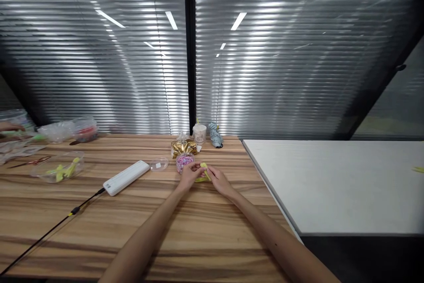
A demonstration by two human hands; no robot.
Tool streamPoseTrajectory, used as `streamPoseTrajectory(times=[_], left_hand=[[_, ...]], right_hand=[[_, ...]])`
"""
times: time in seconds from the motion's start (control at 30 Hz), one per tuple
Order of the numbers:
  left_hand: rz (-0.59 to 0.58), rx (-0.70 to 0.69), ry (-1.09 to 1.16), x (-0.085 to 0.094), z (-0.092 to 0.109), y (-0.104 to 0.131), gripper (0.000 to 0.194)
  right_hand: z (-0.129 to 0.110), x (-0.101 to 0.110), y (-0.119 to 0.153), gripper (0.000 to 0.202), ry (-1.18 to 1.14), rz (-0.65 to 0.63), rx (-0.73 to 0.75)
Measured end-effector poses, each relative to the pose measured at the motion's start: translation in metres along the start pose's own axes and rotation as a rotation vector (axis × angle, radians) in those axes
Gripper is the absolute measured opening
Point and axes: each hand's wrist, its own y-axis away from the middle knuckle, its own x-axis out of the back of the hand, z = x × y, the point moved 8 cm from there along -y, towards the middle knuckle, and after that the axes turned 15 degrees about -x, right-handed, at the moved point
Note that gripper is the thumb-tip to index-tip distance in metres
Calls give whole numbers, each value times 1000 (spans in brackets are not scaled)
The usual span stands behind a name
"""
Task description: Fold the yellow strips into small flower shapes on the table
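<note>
Both hands meet over the wooden table, just in front of a small round tub (184,161) of pink and purple bits too small to name. Between my fingers is a small yellow strip-like piece (204,167), soft-looking, with a longer yellow part hanging below. My left hand (190,174) is closed, its fingertips pinching the piece from the left. From the right, my right hand (218,180) pinches the same piece, fingers closed. Similar yellow pieces (69,171) lie in a clear plastic tray at the left.
A clear lid (159,164) and a white power bank (126,177) with a black cable lie left of my hands. Behind stand a gold packet (184,148), a paper cup (199,133) and a blue pouch (215,135). Scissors (31,162) and another person's hand (9,126) are far left.
</note>
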Motion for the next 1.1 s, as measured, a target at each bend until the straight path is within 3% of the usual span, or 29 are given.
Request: streamPoseTrajectory(times=[0.43, 0.8, 1.1], left_hand=[[-9, -26, -18, 2, -1, 0, 37], [13, -5, -79, 1, 5, 2, 35], [-14, -26, -131, 0, 10, 1, 35]], right_hand=[[-8, -6, 7, 32, 263, 65, 102], [-1, -8, 8, 32, 464, 139, 44], [-1, -7, 9, 31, 460, 116, 22]])
